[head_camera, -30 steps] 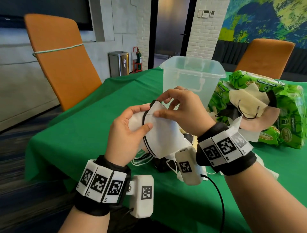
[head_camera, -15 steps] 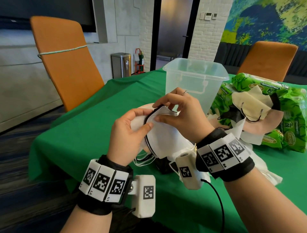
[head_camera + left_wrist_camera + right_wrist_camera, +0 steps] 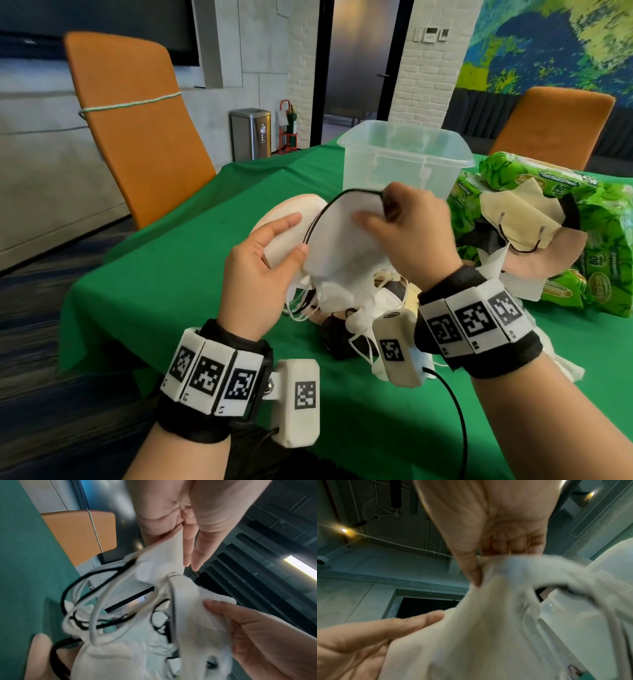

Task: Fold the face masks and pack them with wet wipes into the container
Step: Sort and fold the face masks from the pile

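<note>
The white face mask (image 3: 346, 240) is hanging in the air between both hands, above the heap of loose masks (image 3: 359, 318) on the green bench (image 3: 171, 274) and just in front of the clear plastic container (image 3: 404, 161). Its long axis is running from upper right, at the right hand (image 3: 411, 233), down to lower left, at the left hand (image 3: 263, 260). The right hand is sitting nearer the container, and its fingers (image 3: 471, 566) are pinching the mask's top edge, with the black ear loop (image 3: 342, 198) arching out beside them. The left hand is holding the lower corner: its thumb is pressing the fabric from the front while its fingers (image 3: 188, 547) are lying nearly straight and together behind it, against a peach-coloured mask (image 3: 284, 233) at the back. Both palms are facing inward, wrists raised off the bench. Judging by this, the fold is turning on bringing the two held ends together across that slanted axis. The green wet wipes packs (image 3: 548, 222) are lying to the right, beside the container.
</note>
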Tool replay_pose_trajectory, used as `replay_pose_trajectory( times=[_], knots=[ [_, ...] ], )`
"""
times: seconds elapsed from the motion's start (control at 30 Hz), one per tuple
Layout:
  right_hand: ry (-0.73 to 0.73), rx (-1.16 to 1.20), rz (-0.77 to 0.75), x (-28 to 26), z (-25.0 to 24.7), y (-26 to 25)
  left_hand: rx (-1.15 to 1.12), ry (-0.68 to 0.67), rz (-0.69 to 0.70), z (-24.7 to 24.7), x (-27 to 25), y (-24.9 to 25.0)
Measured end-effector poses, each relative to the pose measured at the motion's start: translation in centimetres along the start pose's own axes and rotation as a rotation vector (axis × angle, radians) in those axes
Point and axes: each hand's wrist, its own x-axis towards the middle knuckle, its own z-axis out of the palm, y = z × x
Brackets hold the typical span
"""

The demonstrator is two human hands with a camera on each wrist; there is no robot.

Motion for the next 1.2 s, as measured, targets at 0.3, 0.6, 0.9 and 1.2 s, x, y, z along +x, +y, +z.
replay_pose_trajectory(
  times=[0.3, 0.6, 0.9, 1.2],
  knots=[
    [0.016, 0.074, -0.332, -1.7, 2.7, -2.2, -0.296, -0.113, -0.019, 1.3, -0.3, 0.5],
    [-0.277, 0.347, -0.232, -1.8, 2.0, -1.4, -0.303, 0.005, -0.024, 0.8, 0.0, -0.8],
    [-0.210, 0.085, -0.252, -0.9, 1.0, -1.5, -0.312, -0.122, 0.005, 1.2, -0.4, -0.3],
    [-0.237, 0.142, -0.226, 0.1, 0.3, -2.0, -0.149, -0.109, 0.027, 0.9, -0.4, -0.7]
  ],
)
